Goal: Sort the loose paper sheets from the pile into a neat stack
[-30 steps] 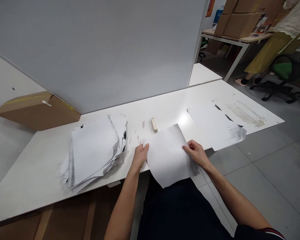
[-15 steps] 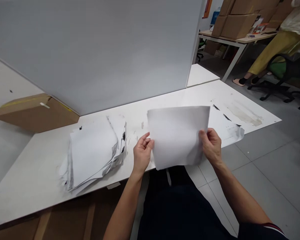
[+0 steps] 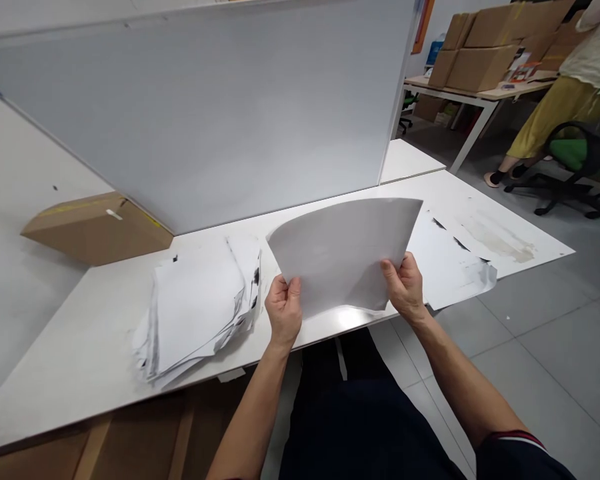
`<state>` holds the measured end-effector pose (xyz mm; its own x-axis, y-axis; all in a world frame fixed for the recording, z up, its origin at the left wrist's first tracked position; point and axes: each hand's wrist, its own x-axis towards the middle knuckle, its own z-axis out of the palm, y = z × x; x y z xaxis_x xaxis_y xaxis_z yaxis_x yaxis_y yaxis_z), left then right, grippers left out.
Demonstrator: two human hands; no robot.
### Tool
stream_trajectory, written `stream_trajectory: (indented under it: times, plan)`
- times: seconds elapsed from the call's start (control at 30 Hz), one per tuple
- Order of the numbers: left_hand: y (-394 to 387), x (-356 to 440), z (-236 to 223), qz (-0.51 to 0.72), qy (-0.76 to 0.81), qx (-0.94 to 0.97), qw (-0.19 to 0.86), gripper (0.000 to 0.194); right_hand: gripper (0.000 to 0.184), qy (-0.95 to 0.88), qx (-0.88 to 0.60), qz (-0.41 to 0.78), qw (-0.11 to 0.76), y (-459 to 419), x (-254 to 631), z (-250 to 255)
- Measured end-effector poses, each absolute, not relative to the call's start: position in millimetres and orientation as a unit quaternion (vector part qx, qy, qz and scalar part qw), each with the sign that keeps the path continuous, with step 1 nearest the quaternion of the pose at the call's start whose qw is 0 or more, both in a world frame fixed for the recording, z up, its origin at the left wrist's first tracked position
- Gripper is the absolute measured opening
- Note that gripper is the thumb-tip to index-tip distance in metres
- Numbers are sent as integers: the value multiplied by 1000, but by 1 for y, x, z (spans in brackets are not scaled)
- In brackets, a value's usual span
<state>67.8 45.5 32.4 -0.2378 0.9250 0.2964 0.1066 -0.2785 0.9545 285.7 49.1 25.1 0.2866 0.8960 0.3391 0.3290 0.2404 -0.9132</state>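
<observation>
Lap and torso in dark navy clothing (image 3: 360, 427) are seen nearest. A rectangular sheet of plain pale grey-white paper (image 3: 345, 253) is held up over the front edge of the desk: left edge pinched between thumb and curled fingers of the bare left hand (image 3: 285, 310), right edge pinched likewise by the right hand (image 3: 405, 287), thumb laid on the near face. Sheet is tilted, top edge bowed and flared wider than the bottom, lower edge slightly wavy, near face unmarked and shaded; whether it is single or layered cannot be told. Brown cardboard (image 3: 140, 433) is seen under the desk at left. The long white smooth-topped desk (image 3: 95, 340) is loaded at left with an uneven stack of white paper (image 3: 195, 313), edges crumpled and smudged black. At right, flat white papers with black-marked edges (image 3: 443, 267) are partly covered by the sheet; a brownish stain is seen beyond them. A flat brown cardboard box with yellow tape (image 3: 95, 230) is set at the back left, beside a large grey-white framed panel (image 3: 230, 120). Grey floor tiles (image 3: 555, 353) are seen at right; farther off, a black office chair with green seat (image 3: 570, 153), a person in yellow-green trousers (image 3: 545, 127) and a wood-topped table (image 3: 473, 95) stacked with brown cardboard cartons (image 3: 480, 67).
</observation>
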Motion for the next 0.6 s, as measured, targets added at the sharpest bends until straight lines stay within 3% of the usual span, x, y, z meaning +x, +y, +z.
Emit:
stream_trajectory:
  times: [0.3,0.4,0.5,0.6]
  plan:
    - [38,70,45,576,489,456,470,30,26,-556,-635,231,484,38,298,55]
    - [26,65,43,552,490,434,517,46,26,-536,-627,319,467,32,309,52]
    - [16,61,25,487,527,436,543,68,24,-504,-614,466,389,24,320,35]
    - [14,58,-3,408,596,498,479,68,25,-461,-610,561,317,14,325,16]
